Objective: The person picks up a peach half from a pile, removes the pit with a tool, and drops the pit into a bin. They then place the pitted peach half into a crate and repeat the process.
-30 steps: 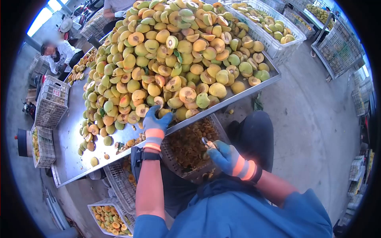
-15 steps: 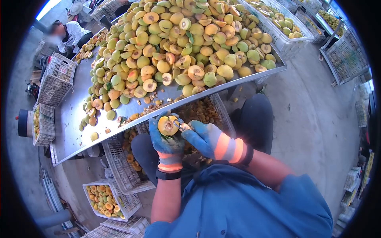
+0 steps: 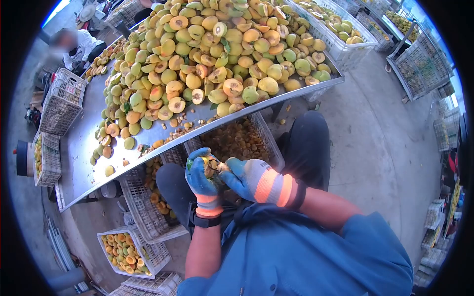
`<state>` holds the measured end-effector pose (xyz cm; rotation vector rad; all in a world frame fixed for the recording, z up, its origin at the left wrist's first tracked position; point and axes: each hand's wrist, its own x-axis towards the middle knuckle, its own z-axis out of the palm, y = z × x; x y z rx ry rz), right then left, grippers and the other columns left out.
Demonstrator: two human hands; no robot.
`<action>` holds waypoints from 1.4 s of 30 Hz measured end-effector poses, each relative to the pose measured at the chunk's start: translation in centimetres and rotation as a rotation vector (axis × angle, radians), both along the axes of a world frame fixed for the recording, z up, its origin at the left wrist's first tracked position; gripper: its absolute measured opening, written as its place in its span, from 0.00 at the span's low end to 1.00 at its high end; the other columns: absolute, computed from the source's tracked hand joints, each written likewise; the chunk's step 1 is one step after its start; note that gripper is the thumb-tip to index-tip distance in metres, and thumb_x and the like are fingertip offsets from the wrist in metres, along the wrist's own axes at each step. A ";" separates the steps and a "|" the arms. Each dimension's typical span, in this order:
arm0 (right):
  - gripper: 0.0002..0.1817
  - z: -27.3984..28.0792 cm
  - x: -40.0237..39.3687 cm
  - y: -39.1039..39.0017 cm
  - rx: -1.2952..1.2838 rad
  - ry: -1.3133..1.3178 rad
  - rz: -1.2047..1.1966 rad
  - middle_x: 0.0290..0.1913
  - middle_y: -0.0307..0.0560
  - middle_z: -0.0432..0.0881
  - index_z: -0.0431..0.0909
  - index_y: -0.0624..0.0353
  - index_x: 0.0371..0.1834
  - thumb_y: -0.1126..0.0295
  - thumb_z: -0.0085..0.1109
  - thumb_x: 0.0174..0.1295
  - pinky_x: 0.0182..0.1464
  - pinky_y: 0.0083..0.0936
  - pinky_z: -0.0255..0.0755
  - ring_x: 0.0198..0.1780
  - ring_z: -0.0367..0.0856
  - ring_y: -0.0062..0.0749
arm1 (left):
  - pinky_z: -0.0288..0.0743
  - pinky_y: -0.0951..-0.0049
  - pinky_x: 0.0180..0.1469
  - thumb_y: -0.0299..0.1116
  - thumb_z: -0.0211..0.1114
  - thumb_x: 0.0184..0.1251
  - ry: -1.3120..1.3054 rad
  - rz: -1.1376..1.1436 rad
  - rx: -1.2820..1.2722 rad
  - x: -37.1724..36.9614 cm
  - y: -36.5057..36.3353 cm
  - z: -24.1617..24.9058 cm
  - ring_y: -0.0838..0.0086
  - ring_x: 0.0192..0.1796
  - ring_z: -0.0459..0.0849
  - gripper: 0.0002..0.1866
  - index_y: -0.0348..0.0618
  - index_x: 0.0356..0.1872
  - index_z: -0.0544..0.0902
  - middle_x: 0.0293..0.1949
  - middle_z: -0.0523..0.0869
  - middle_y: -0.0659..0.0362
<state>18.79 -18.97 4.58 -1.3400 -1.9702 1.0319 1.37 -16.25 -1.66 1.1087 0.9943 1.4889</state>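
In a blue and grey glove, my left hand [image 3: 201, 181] is closed around a halved peach [image 3: 211, 167], with its cut side turned toward my right hand. My gloved right hand [image 3: 243, 177] is closed on a small pitting tool [image 3: 221, 167]; its tip meets the fruit and is mostly covered by fingers. Both hands are just off the near edge of a metal table [image 3: 163, 155], above my lap. A large heap of halved peaches [image 3: 197, 64] lies on that table, green-yellow with tan centres.
Below the hands stands a crate [image 3: 269, 143] of pits and scraps. Another crate [image 3: 140, 217] is by my left leg, and a white crate [image 3: 160, 254] of pitted halves sits lower left. A filled crate [image 3: 353, 47] adjoins the table. A person [image 3: 81, 47] works at far left.
My left fingers have curled further over the peach half, and its cut face has turned away from view. My right hand has come closer against it. The whole view has shifted slightly left.
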 end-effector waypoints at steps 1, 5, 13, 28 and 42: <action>0.21 -0.3 -0.1 -0.1 -0.002 0.000 -0.002 0.27 0.67 0.83 0.72 0.63 0.42 0.53 0.49 0.79 0.33 0.59 0.73 0.32 0.83 0.70 | 0.83 0.70 0.45 0.28 0.56 0.79 0.156 0.041 0.088 0.2 -0.1 0.1 0.67 0.42 0.86 0.08 0.36 0.49 0.80 0.53 0.84 0.47; 0.16 -0.9 0.0 -0.4 0.103 -0.034 0.080 0.33 0.66 0.82 0.75 0.65 0.49 0.60 0.49 0.78 0.30 0.54 0.75 0.31 0.84 0.63 | 0.81 0.67 0.50 0.44 0.49 0.83 0.050 0.065 -0.075 1.0 -0.6 -0.5 0.67 0.43 0.84 0.19 0.37 0.52 0.79 0.43 0.84 0.53; 0.15 -2.6 -0.1 0.0 0.393 -0.172 0.281 0.39 0.64 0.81 0.78 0.68 0.53 0.67 0.48 0.75 0.30 0.50 0.78 0.31 0.85 0.58 | 0.82 0.64 0.51 0.46 0.49 0.83 -0.290 0.077 -0.207 3.4 -1.3 1.3 0.64 0.43 0.85 0.19 0.39 0.50 0.78 0.41 0.84 0.53; 0.15 -3.0 1.2 1.3 0.180 0.068 0.465 0.41 0.61 0.83 0.78 0.64 0.53 0.66 0.44 0.80 0.38 0.44 0.80 0.37 0.86 0.58 | 0.83 0.65 0.46 0.47 0.51 0.83 -0.251 -0.029 -0.322 2.4 -1.1 1.6 0.67 0.38 0.84 0.18 0.40 0.47 0.76 0.41 0.83 0.54; 0.15 -4.8 0.4 1.2 0.131 0.110 0.478 0.39 0.55 0.82 0.78 0.62 0.48 0.63 0.44 0.81 0.40 0.39 0.78 0.36 0.83 0.46 | 0.81 0.64 0.39 0.64 0.50 0.80 -0.365 0.153 -0.494 2.9 -1.2 1.2 0.63 0.33 0.84 0.32 0.43 0.33 0.80 0.29 0.84 0.53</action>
